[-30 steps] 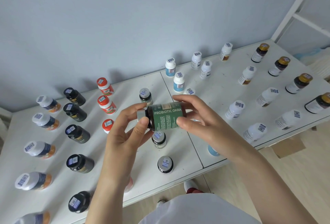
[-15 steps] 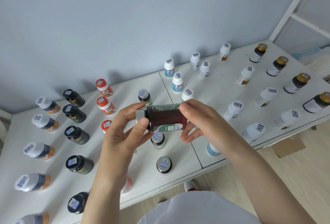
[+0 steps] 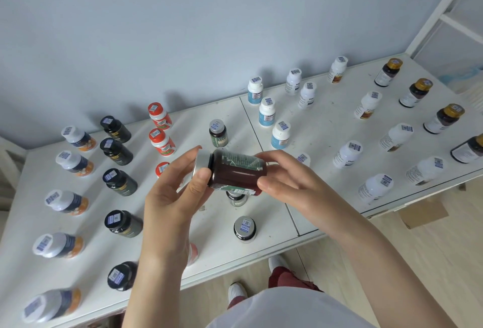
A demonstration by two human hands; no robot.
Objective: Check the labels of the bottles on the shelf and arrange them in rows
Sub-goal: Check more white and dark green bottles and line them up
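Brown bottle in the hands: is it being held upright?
No, the brown bottle lies on its side, with its silver cap in the left hand and its base pinched by the right hand.

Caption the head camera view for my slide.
Left hand and right hand hold a brown bottle sideways over the white shelf of bottles.

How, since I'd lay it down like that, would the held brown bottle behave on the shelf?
Probably rolls: the bottle is round, held sideways by the left hand and right hand. Likely stiff: no denting where gripped.
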